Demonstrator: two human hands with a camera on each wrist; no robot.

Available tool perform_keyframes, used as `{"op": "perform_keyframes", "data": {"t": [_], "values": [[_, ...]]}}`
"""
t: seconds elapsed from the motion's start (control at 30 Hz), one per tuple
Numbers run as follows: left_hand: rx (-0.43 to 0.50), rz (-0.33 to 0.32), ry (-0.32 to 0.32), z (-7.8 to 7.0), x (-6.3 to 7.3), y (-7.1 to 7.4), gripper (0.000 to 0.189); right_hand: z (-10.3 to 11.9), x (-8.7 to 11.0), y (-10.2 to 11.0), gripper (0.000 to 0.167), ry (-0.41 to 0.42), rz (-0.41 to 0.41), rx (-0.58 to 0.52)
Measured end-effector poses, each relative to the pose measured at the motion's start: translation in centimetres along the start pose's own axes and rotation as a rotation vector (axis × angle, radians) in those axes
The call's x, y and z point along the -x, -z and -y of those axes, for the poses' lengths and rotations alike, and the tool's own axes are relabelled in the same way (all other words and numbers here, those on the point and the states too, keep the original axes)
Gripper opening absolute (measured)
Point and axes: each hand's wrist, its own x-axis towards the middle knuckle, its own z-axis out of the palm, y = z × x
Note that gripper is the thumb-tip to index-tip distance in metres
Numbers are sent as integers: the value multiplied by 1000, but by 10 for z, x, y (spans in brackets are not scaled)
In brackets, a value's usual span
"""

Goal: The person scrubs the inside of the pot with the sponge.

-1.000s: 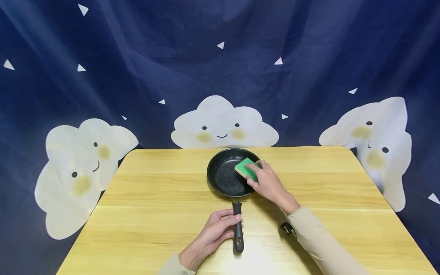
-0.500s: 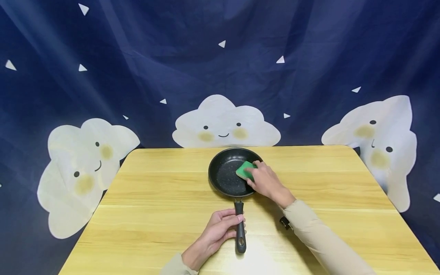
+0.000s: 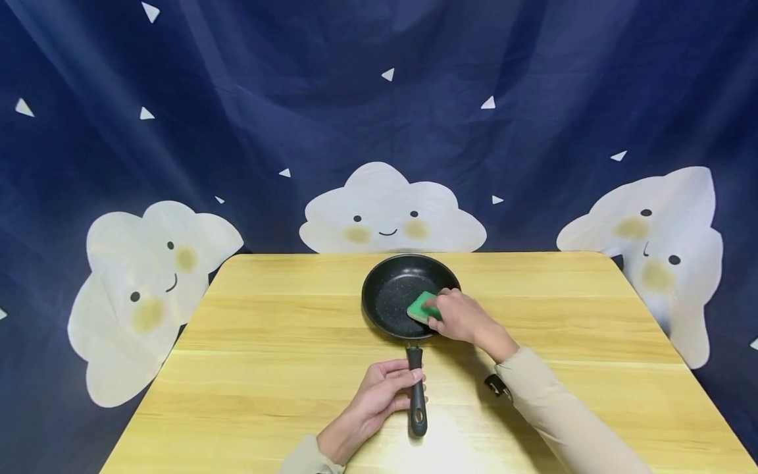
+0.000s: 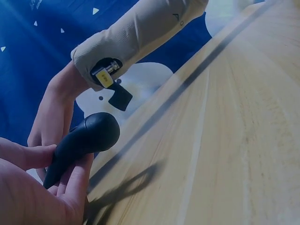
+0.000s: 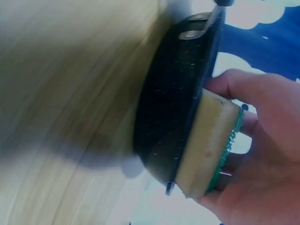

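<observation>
A black speckled frying pan point(image 3: 393, 289) is at the table's far middle, its handle point(image 3: 418, 401) pointing towards me. My left hand point(image 3: 379, 398) grips that handle, thumb on top and fingers underneath; the left wrist view shows the handle's rounded end point(image 4: 101, 132) above the wood. In my right hand point(image 3: 464, 317) is a sponge point(image 3: 422, 307) with a green scouring top and a pale yellow body point(image 5: 206, 140). Thumb and fingers pinch it by its sides. The sponge is inside the pan, near the right front part, yellow side down. Its contact with the pan's bottom is hidden.
The wooden table point(image 3: 266, 382) spreads out around the pan. Behind it hangs a dark blue cloth point(image 3: 331, 99) with white clouds and triangles. A small black device point(image 3: 496, 386) hangs under the right sleeve.
My right hand has drawn the sponge a little towards me within the pan. The left hand keeps its grip on the handle. The whole head view has shifted slightly.
</observation>
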Motion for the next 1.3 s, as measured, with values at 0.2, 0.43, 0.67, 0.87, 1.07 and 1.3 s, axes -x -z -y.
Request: {"op": "perform_keyframes", "data": {"t": [0.2,0.43,0.67,0.87,1.07,1.3], "values": [[-5,16,-4,-2,1,1,42,5,3,6,31,23,91,-110],[-20,17,-4,-3,0,3,41,10,5,6,31,76,146,-274],[-24,25,1,-3,0,6,40,14,4,3,33,96,150,-340],[-33,40,0,-6,-1,6,41,20,1,0,35,32,151,-421],[-33,36,1,-7,-3,5,39,24,-1,-3,34,-20,132,-498],[-33,23,4,-5,-1,6,40,32,-6,-10,36,-36,133,-570]]}}
